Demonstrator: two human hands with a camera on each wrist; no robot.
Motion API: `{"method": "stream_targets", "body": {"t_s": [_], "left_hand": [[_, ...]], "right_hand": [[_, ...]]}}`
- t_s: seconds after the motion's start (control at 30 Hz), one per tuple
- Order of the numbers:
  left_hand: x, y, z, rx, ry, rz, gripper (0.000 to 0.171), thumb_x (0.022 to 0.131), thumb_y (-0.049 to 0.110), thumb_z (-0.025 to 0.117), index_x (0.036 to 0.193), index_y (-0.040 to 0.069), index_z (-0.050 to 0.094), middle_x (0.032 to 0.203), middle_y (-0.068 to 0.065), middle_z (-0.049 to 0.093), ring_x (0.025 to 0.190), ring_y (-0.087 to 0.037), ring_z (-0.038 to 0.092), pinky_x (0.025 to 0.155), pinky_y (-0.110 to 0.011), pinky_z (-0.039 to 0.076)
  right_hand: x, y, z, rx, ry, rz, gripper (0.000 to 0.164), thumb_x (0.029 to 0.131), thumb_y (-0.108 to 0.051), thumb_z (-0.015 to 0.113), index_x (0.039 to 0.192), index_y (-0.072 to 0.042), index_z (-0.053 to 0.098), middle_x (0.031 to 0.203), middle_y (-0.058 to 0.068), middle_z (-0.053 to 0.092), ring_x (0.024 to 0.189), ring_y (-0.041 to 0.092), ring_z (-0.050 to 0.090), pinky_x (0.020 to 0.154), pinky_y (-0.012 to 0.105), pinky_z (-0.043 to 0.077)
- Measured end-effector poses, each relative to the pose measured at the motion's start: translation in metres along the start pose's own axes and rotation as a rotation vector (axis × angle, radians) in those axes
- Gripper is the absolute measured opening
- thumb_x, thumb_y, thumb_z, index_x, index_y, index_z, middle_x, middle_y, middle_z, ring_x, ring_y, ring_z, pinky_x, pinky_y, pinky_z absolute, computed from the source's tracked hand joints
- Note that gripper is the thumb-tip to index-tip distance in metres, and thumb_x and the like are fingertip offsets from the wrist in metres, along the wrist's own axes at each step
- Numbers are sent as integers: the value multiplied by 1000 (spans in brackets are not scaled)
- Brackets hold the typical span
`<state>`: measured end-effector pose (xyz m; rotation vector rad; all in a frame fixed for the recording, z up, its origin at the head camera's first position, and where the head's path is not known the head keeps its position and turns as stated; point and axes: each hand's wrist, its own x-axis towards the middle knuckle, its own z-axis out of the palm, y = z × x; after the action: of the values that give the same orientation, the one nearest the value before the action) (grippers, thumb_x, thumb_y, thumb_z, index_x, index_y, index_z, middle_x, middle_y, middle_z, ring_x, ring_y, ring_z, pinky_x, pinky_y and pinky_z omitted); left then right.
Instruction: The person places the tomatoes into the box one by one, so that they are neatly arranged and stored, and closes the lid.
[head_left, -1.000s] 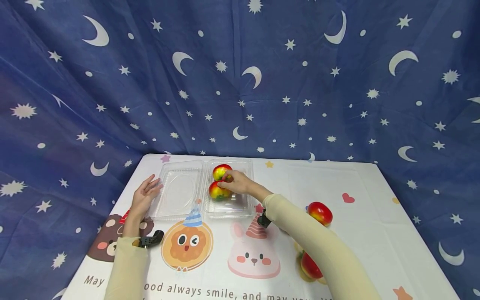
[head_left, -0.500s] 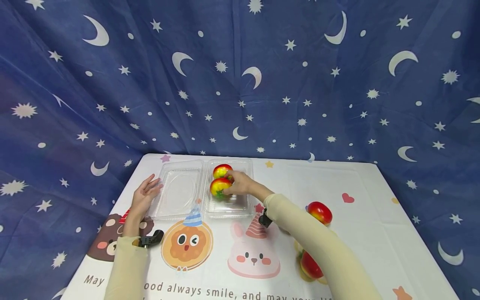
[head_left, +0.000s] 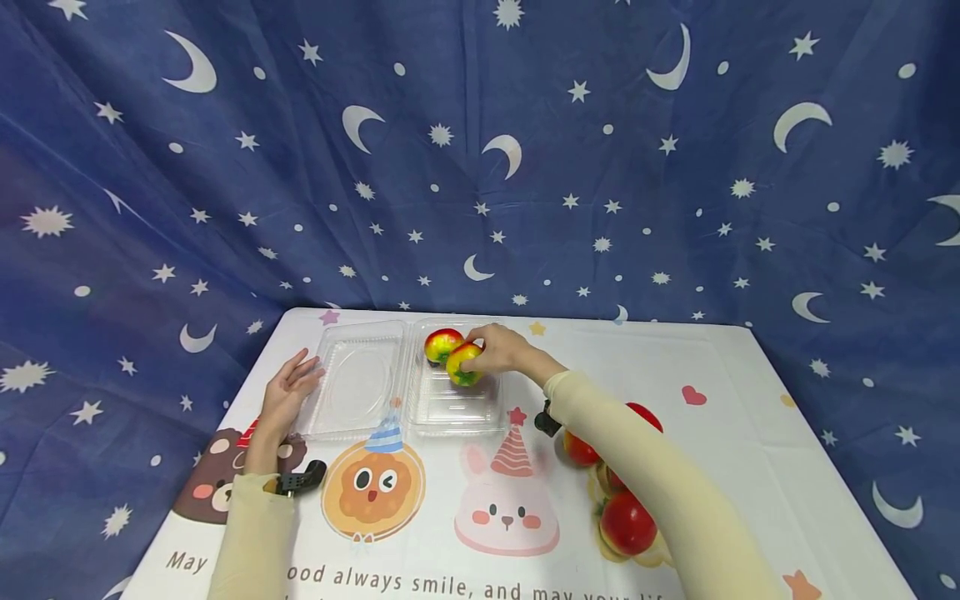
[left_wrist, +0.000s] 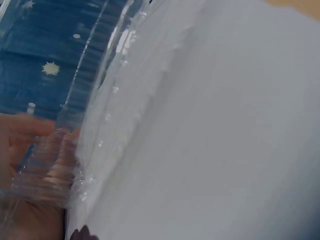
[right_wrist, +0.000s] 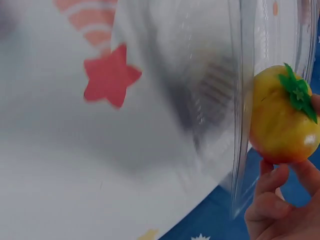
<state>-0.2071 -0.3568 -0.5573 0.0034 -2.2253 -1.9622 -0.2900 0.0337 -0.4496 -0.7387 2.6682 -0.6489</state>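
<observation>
Plastic box rim [right_wrist: 243, 100] near yellow-red fruit [right_wrist: 280, 125]

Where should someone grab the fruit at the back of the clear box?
I'd probably grip the back fruit by its rounded sides, coming from above: walls of the clear box stand around it, and the held fruit in the right hand crowds its near right side.

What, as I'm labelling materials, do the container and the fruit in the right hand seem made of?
Container: apparently glossy clear plastic, judging by its transparency and sharp highlights. Fruit: perhaps plastic or foam, smooth, semi-glossy; its sheen and green leaves look artificial.
</observation>
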Motion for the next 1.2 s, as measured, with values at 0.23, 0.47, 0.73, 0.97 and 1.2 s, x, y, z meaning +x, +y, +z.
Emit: {"method": "stream_targets", "body": {"t_s": [0.23, 0.47, 0.73, 0.97, 1.2], "left_hand": [[-3, 1, 0, 22, -2, -6, 65, 98, -1, 56, 154, -4, 22, 147, -36, 34, 103, 10, 59, 88, -6, 43], [-2, -1, -1, -12, 1, -6, 64, 98, -5, 54, 153, -5, 23, 147, -37, 34, 104, 7, 61, 88, -7, 44], [-1, -3, -1, 6, 2, 6, 63, 98, -4, 54, 153, -4, 24, 146, -37, 35, 105, 6, 61, 88, -7, 45], [0, -3, 3, -17, -6, -17, 64, 98, -6, 53, 154, -4, 22, 147, -36, 35, 106, 5, 61, 89, -8, 45], [2, -1, -1, 8, -3, -15, 64, 98, -5, 54, 154, -3, 22, 148, -35, 36, 106, 6, 60, 88, -7, 44]], "right_hand": [[2, 5, -7, -123, 17, 109, 53, 84, -42, 71, 126, -11, 65, 111, 6, 63, 96, 21, 54, 77, 34, 50], [7, 6, -6, -202, 114, 144, 55, 84, -42, 72, 125, -8, 58, 105, 10, 61, 90, 25, 59, 75, 40, 52], [13, 8, 1, -184, 141, 154, 53, 82, -41, 74, 123, -10, 62, 104, 10, 59, 87, 25, 57, 73, 39, 51], [15, 8, 6, -203, 92, 145, 57, 81, -39, 76, 130, -13, 63, 126, 20, 53, 95, 31, 60, 81, 43, 53], [14, 5, 4, -200, 88, 127, 69, 80, -36, 78, 139, -11, 53, 121, 16, 53, 87, 28, 60, 79, 41, 54]]}}
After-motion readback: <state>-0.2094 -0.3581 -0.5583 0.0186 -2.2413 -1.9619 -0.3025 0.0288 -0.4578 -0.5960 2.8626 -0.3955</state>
